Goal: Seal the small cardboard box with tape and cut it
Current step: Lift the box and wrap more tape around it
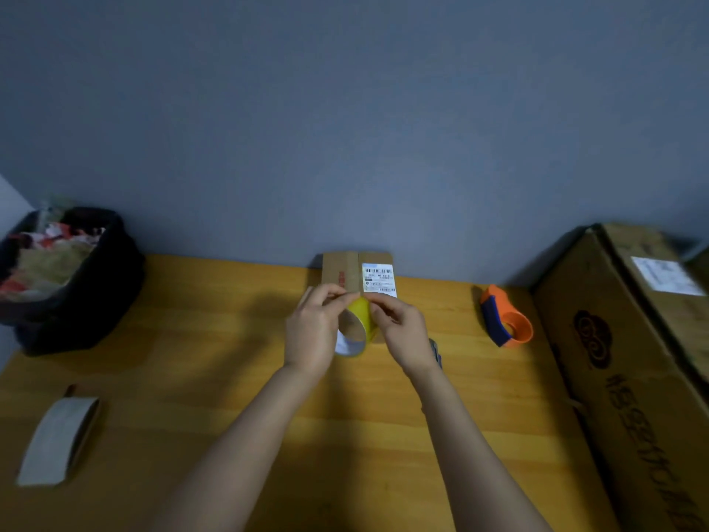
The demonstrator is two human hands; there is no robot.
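Observation:
A small cardboard box [339, 271] with a white shipping label lies flat at the far edge of the wooden table [199, 339], by the wall. Just in front of it both hands hold a yellow tape roll [361, 317] on edge. My left hand [312, 332] grips the roll's left side, fingertips pinched at its top. My right hand [399, 330] holds the right side, fingertips meeting the left ones at the top of the roll, over the box's near edge. Whether a free tape end is pulled out is hidden by the fingers.
An orange and blue tape dispenser [505, 323] lies to the right. A large cardboard box [629, 359] fills the right side. A black bin [61, 278] with scraps stands far left. A flattened pale tape roll [57, 439] lies near left. A grey object [435, 349] peeks behind my right wrist.

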